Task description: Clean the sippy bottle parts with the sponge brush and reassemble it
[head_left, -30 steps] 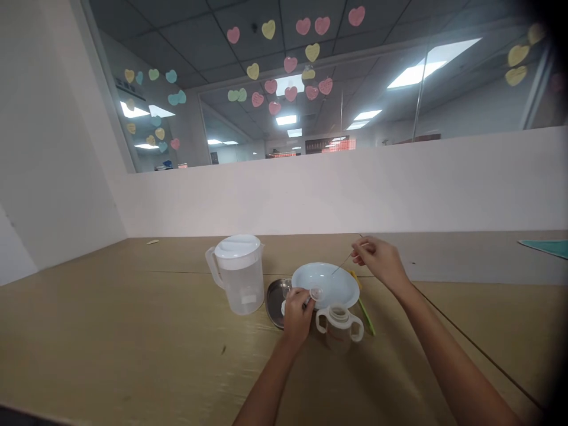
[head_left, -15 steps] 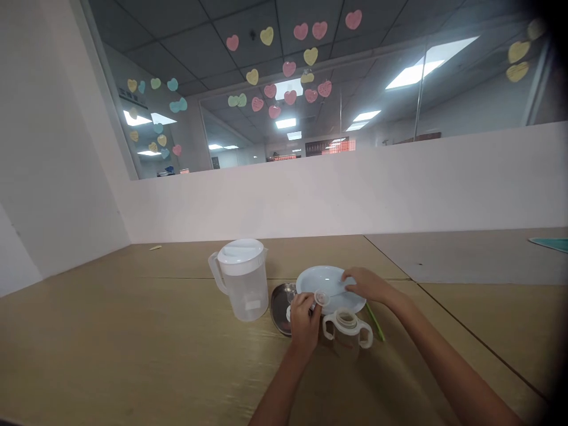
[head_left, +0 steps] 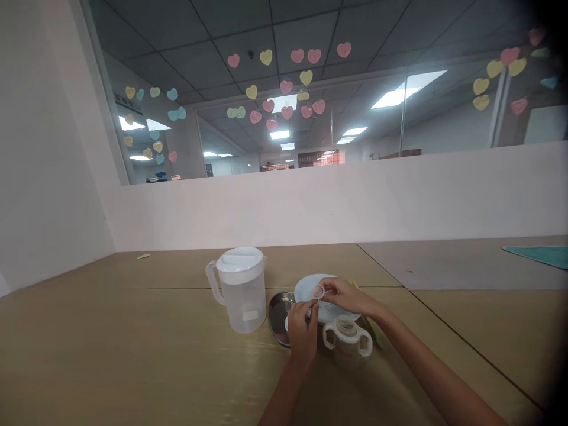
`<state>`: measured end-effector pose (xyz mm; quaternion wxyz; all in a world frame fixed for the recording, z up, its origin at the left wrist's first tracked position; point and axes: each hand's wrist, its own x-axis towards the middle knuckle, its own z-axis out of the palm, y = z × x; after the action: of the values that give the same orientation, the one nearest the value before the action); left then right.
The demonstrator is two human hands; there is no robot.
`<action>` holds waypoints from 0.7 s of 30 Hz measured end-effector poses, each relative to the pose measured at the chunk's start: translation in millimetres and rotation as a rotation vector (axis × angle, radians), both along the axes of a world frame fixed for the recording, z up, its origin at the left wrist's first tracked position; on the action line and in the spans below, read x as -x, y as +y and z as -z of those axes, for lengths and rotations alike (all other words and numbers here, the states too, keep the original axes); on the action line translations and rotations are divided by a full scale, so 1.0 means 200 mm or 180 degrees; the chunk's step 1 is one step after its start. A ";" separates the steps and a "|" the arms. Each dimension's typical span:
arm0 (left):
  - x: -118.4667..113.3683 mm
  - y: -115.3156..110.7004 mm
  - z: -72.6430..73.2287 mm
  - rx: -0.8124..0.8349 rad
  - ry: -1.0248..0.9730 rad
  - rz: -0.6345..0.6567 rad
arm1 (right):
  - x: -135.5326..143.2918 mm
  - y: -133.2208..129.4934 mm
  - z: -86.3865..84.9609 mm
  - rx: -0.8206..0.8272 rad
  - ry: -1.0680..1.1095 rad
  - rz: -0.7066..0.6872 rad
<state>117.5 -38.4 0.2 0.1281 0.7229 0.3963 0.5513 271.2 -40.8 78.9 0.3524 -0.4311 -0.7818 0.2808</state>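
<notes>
So, start with the broad tan table (head_left: 133, 343), stretching beneath the white bowl (head_left: 305, 286) and well past on every side. Next down, left of the bowl, spot the lidded jug (head_left: 244, 299), handle turned away from the bowl, likely set aside to leave room for both arms. Back to the bowl itself: placed between the arms, probably for easy reach from either side. Just left of the bowl, find the steel tray (head_left: 277, 309), presumably keeping small parts together; partly hidden behind fingers. At the bowl's near side, see the two-handled cup (head_left: 347, 339), upright and open-mouthed, apparently parked close without blocking the bowl.

Across the bowl now, follow the right hand (head_left: 350, 299), fingertips drawn narrow at the edge of the clear round piece (head_left: 318, 291); cannot tell whether gripping or merely touching. By the bowl's near left edge, catch the left hand (head_left: 303, 332), finger and thumb pinching that same piece from below, seemingly to steady. Right of the bowl, glimpse the green stick (head_left: 375, 336), half hidden, likely out of the way. Smallest last: the clear piece, seemingly above the bowl's left part, perhaps to let any drip fall inside.
</notes>
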 end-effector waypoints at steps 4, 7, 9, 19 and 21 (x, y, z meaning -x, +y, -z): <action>0.01 0.00 -0.01 -0.0076 -0.0025 -0.0115 | -0.03 0.01 0.01 -0.0111 -0.0570 0.0416; 0.05 0.01 -0.01 -0.0178 0.0218 -0.0386 | -0.05 0.02 0.05 -0.0075 -0.1255 0.0845; 0.08 0.03 -0.02 -0.0222 0.0452 -0.0619 | -0.07 0.04 0.10 -0.0039 -0.1479 0.1094; 0.19 0.11 0.02 0.0550 0.1634 -0.1180 | -0.06 0.17 0.25 -0.0287 -0.1111 0.1565; 0.18 0.11 0.04 0.0675 0.1731 -0.1170 | -0.06 0.16 0.19 -0.0562 -0.0816 0.1904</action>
<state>80.8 -16.1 -7.5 -0.0092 0.7426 0.5947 0.3081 283.0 -9.6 41.4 0.3540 -0.6410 -0.6798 0.0397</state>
